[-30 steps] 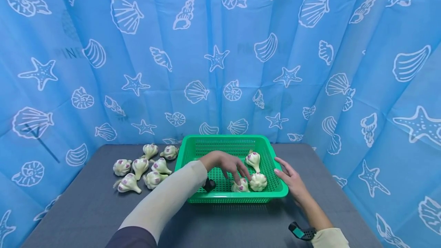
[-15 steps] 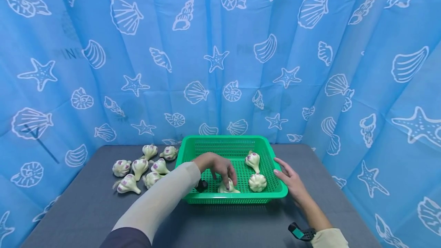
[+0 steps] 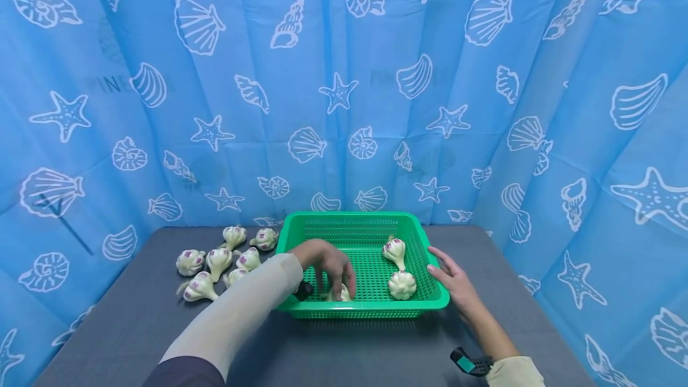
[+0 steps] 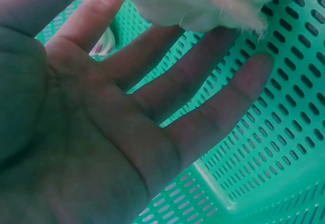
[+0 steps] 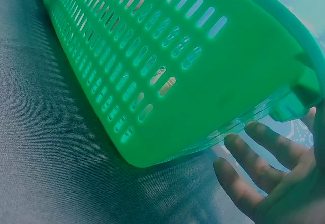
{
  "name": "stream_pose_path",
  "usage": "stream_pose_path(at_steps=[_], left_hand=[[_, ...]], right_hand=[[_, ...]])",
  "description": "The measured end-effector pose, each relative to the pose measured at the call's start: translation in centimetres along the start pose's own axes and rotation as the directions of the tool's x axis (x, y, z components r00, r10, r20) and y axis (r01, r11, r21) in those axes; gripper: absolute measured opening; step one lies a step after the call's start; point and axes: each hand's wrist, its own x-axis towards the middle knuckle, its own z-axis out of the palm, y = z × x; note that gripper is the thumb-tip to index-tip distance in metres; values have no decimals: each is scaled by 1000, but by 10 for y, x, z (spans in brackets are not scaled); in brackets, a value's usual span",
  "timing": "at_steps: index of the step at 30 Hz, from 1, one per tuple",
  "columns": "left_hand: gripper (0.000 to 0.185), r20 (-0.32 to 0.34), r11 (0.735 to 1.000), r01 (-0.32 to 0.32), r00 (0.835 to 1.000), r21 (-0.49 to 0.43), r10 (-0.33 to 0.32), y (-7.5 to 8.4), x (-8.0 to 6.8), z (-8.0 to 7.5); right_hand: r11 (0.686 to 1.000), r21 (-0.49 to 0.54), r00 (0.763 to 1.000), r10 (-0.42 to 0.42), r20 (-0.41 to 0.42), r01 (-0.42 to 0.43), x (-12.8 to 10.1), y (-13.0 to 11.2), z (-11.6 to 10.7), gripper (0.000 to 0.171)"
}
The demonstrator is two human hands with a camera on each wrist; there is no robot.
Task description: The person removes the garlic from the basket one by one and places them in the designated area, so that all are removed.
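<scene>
My left hand (image 3: pixel 332 264) reaches down inside the green plastic basket (image 3: pixel 357 305). Its thumb and fingers hold a garlic bulb (image 3: pixel 343 295) low by the basket's near wall. Seen from the left wrist, that bulb (image 4: pixel 198 3) is at the fingertips, its root end showing, while the other fingers are extended over the perforated floor. My right hand (image 3: pixel 457 279) touches the basket's right rim with fairly straight fingers; in the right wrist view, several fingers (image 5: pixel 259 168) lie loosely beside the outer wall. Two more garlic bulbs, one (image 3: pixel 395 251) behind the other (image 3: pixel 402 285), lie at the basket's right side.
Several garlic bulbs (image 3: pixel 218 261) lie in a group on the grey table (image 3: pixel 344 351), left of the basket, partly behind my left sleeve (image 3: pixel 236 309). A blue shell-patterned curtain (image 3: pixel 344 106) hangs behind and along the sides.
My left hand has moved left inside the basket, carrying the garlic bulb away from the two at the right. My right hand has stayed on the rim.
</scene>
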Motion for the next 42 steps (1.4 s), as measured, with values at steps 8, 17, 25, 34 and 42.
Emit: stream_pose_path(at_steps=[8,17,25,34,42], left_hand=[[27,23,999,48,999,20,-48,0,-2,1],[29,87,999,23,996,-43,-19,1,-12,-3],[32,51,980,-143,987,-137,151,-3,-30,-12],[34,-77,901,-404,915,-159,396,-8,-64,-18],[38,-202,835,-546,827,-67,525,-19,-94,-14]], right_hand=[[1000,-6,1000,0,11,0,0,1,-1,57],[1000,-5,1000,-10,24,10,1,-1,0,57],[1000,-1,1000,-11,19,11,1,-1,0,57],[1000,-24,1000,-11,11,11,2,1,0,57],[1000,-23,1000,-7,9,7,1,1,-1,58]])
